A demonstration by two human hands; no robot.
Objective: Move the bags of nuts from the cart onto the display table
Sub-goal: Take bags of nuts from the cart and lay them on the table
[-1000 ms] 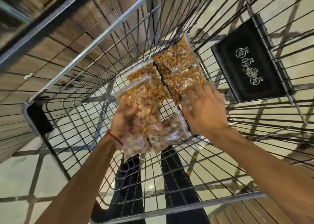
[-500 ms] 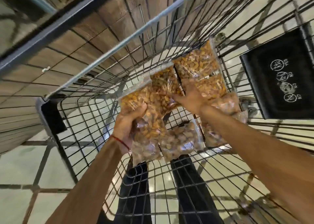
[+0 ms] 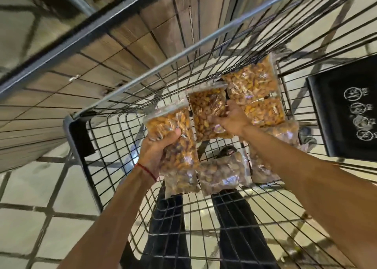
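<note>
Moved: right hand (image 3: 230, 118) has left the right-side bags and come across to the middle bag (image 3: 206, 113); the left hand's hold is unchanged.
Cart (image 3: 183, 53): wire basket seen from above; the person's legs show through the floor grid.
Left hand (image 3: 157, 148): thumb over the front, fingers behind, clamped on the left bag (image 3: 169, 125), which is held up off the grid. A paler pack hanging below may be a second bag in the same grip; cannot tell.
Why, my reading: one hand collects and carries so the other can feed it.
Low bag (image 3: 222, 172): lies on the cart floor just beside the left bag, untouched.
Right hand: fingers curled round the middle bag's right edge, gripping it, probably to draw it toward the left-hand stack.
Far bags (image 3: 253, 81): several overlap in the far right corner, just behind the right hand.
Flap (image 3: 342, 109): black with white symbols, right of the bags.
Table: the wood panelling (image 3: 126, 50) beyond the cart may be its side; no top in view.
Progress: every bag seen is in or over the cart.
</note>
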